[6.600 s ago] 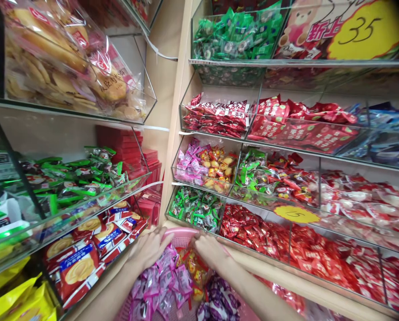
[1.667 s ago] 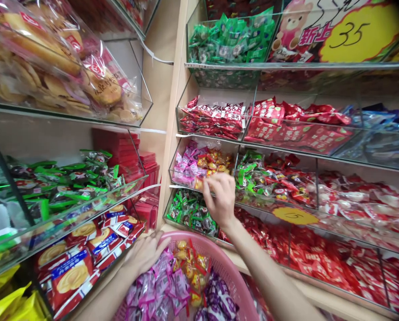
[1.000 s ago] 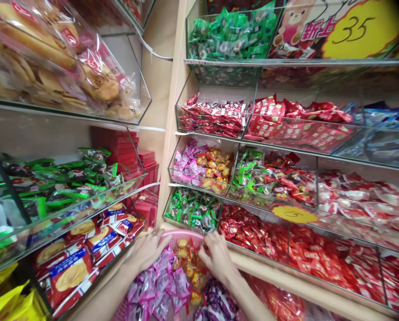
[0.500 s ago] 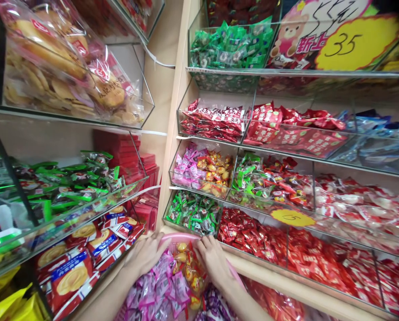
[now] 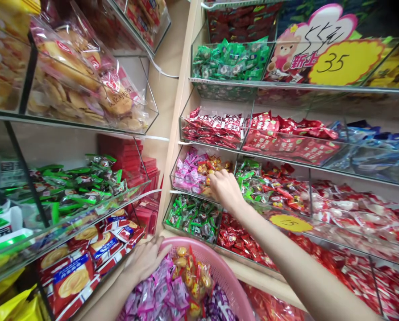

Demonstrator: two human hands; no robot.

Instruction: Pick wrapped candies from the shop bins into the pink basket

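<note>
A pink plastic basket [image 5: 231, 272] holds purple-wrapped candies [image 5: 159, 285], golden-wrapped candies [image 5: 196, 276] and dark purple-and-white packets [image 5: 218, 305]. My left hand [image 5: 146, 258] grips the basket's left rim, its thumb stretched over the inside. Up at the bin of pink and golden candies, my right hand [image 5: 224, 187] reaches over the clear front edge with its fingers curled down. Golden candies [image 5: 213, 165] lie right behind its knuckles, and pink-wrapped candies [image 5: 189, 171] lie to its left. Whatever the right fingertips hold, if anything, is hidden.
Clear bins of red packets [image 5: 293, 133], green-wrapped candies [image 5: 193, 218] and red-wrapped candies [image 5: 241, 238] line the right shelves. A yellow price tag [image 5: 290, 222] hangs on a bin front. Biscuit packs [image 5: 74, 274] and bagged bread [image 5: 68, 67] fill the left shelves.
My right hand has left the basket's rim and moved up to the bin of pink and golden candies. My left hand stays at the basket. The view has shifted slightly.
</note>
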